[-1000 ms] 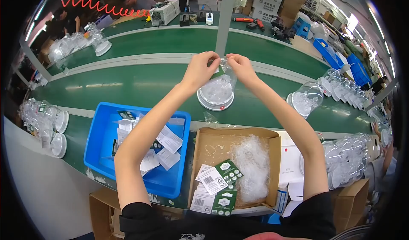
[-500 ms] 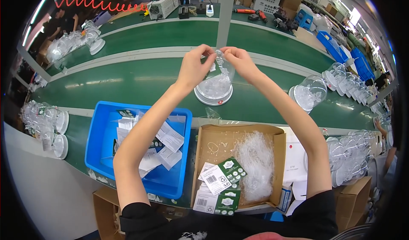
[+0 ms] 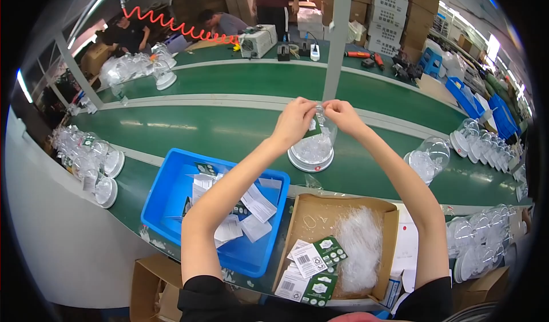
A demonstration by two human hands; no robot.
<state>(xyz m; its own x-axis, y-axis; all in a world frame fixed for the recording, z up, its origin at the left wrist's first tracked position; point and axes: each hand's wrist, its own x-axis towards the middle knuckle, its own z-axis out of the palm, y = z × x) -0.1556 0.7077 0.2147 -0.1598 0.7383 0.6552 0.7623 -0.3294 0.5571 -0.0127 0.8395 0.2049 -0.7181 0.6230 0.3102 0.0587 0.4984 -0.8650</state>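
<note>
Left hand and right hand meet over the top of a clear dome, fingertips pressed together on a small dark green tag and what looks like a thin tie at the dome's knob; the tie itself is too fine to make out. Both grips pinched, not spread. Judgement: the work goes best with the dome left standing square on its white base, hands pulling lightly so it does not tip, tag kept face out. Dome is see-through plastic, rounded, with pale contents inside, and sits on the green conveyor belt just beyond the near edge. Nearer in: a blue bin of paper slips to the left, a cardboard box with green tags and a heap of clear ties to the right. More domes stand right of the hands.
</note>
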